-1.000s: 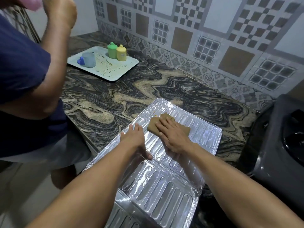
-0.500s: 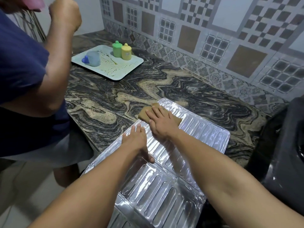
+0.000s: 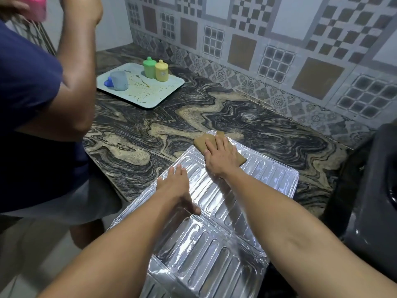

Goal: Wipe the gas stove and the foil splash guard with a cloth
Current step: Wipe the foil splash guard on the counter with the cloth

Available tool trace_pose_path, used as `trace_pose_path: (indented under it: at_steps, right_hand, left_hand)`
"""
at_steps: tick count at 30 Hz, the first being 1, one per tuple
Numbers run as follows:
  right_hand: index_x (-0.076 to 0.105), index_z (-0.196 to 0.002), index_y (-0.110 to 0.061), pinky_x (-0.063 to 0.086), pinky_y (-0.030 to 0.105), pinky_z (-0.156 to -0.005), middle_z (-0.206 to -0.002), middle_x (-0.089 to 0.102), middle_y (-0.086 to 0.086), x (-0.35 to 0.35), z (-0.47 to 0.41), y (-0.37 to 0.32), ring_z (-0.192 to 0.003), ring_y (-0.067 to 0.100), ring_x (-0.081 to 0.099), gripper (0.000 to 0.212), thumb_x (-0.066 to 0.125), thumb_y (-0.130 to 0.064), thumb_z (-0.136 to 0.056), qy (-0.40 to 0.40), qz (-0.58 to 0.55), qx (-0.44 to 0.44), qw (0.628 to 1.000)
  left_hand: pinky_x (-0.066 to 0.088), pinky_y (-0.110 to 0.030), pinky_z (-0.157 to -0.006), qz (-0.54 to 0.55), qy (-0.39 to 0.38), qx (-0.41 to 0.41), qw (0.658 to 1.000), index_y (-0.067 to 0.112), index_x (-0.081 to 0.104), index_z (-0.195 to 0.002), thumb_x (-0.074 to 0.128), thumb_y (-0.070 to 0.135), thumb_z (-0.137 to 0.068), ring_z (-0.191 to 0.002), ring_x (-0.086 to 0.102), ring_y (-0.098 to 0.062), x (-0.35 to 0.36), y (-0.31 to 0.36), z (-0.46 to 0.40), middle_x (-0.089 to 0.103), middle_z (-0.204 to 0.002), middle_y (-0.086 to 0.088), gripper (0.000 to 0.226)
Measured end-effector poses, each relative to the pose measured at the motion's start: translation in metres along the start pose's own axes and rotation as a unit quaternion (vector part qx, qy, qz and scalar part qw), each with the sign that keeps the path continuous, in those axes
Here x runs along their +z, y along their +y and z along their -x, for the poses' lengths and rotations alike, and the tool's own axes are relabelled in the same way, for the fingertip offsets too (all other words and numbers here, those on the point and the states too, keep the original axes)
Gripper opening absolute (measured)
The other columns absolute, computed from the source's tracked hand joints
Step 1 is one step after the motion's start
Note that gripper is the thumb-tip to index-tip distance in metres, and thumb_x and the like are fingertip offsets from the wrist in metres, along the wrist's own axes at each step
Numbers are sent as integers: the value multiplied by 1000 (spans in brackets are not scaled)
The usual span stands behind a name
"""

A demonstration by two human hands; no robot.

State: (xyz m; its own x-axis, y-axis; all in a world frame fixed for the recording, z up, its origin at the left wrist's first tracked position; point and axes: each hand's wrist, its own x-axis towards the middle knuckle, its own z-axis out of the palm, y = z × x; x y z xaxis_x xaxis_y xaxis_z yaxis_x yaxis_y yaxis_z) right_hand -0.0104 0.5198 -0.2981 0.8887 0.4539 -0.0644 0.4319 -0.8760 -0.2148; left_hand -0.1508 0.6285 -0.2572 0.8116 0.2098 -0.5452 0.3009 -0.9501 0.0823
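Note:
The silver ribbed foil splash guard [image 3: 264,181] lies flat on the marble counter, its near part hanging over the counter's front edge. A brown cloth [image 3: 200,141] sits at the guard's far left corner. My right hand [image 3: 221,155] presses flat on the cloth with straight fingers. My left hand [image 3: 175,190] rests flat on the foil nearer to me, fingers straight, thumb spread to the right. The dark gas stove [image 3: 373,214] stands at the right edge, only partly in view.
Another person in a dark blue shirt [image 3: 28,117] stands close at the left with an arm raised. A pale tray [image 3: 171,87] at the back left holds a green jar [image 3: 149,67], a yellow jar [image 3: 161,70] and a blue cup [image 3: 119,81]. A patterned tiled wall [image 3: 279,50] backs the counter.
My right hand has slid the cloth away from me and to the left, up to the foil's far left corner. My left hand has stayed pressed on the foil.

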Motion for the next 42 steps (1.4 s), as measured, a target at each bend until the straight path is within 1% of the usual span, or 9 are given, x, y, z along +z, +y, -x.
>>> trace_pose_path:
  at_steps: [6, 12, 25, 29, 31, 34, 36, 39, 42]
  right_hand:
    - [11, -153, -31, -2, 52, -119, -164, -1, 4, -5, 7, 15, -149, 30, -6, 55, 14, -45, -101, 11, -10, 66, 998]
    - [6, -154, -34, -6, 48, -119, -163, -6, 2, -9, 17, 33, -149, 27, -10, 55, 11, -48, -101, 14, -15, 153, 988]
    - [0, -155, -31, -5, 51, -119, -163, -9, 4, -20, 77, 80, -149, 29, -10, 56, 17, -44, -103, 7, -42, 283, 958]
    - [3, -155, -28, 3, 52, -119, -164, -3, 3, -27, 90, 89, -149, 33, -1, 59, 23, -43, -102, -11, -27, 333, 942]
    - [6, -155, -27, 11, 53, -116, -163, 3, 3, -30, 95, 89, -147, 33, 5, 59, 26, -41, -101, -15, -13, 360, 933]
    - [13, -154, -21, 23, 49, -109, -158, 17, 8, -36, 103, 86, -139, 33, 20, 61, 34, -38, -99, -23, 19, 386, 922]
    - [19, -152, -15, 27, 48, -106, -155, 22, 10, -39, 110, 85, -136, 34, 24, 61, 40, -31, -97, -35, 36, 389, 920]
    - [27, -150, -8, 30, 48, -105, -154, 25, 15, -43, 119, 85, -137, 39, 24, 55, 37, -24, -98, -61, 78, 377, 921]
    - [37, -146, -11, 33, 51, -105, -152, 32, 16, -50, 118, 83, -136, 42, 30, 51, 40, -18, -95, -105, 128, 345, 924]
  left_hand:
    - [9, -55, -120, -3, 1, 1, 1000, 6, -16, -151, 78, 66, -58, -148, -16, -29, 0, 0, 0, -21, -160, -9, 146]
    - [7, -55, -120, 3, -5, -1, 1000, 6, -17, -151, 79, 65, -57, -147, -17, -29, 1, -1, -2, -22, -160, -8, 146]
    - [8, -54, -120, 29, 2, 6, 1000, 5, -16, -150, 80, 64, -54, -147, -16, -32, 4, -3, -4, -20, -159, -11, 149]
    - [11, -53, -120, 27, 6, 7, 1000, 4, -15, -151, 81, 64, -54, -148, -15, -31, 4, -1, -4, -19, -160, -9, 149]
    - [11, -53, -120, 25, 7, 6, 1000, 4, -15, -151, 81, 64, -54, -148, -15, -30, 3, 1, -4, -19, -160, -9, 149]
    - [11, -53, -120, 27, 5, 3, 1000, 2, -15, -151, 82, 64, -53, -148, -15, -31, 3, 1, -4, -18, -161, -10, 150]
    - [11, -53, -120, 28, 6, 3, 1000, 2, -14, -151, 82, 65, -52, -148, -14, -31, 4, 0, -5, -17, -161, -10, 151]
    - [11, -53, -120, 29, 8, 8, 1000, 2, -14, -150, 81, 65, -53, -148, -14, -31, 5, 1, -3, -17, -161, -11, 151]
    - [11, -54, -120, 23, 8, 8, 1000, 3, -15, -151, 80, 65, -54, -148, -15, -31, 5, 2, 0, -18, -161, -10, 149]
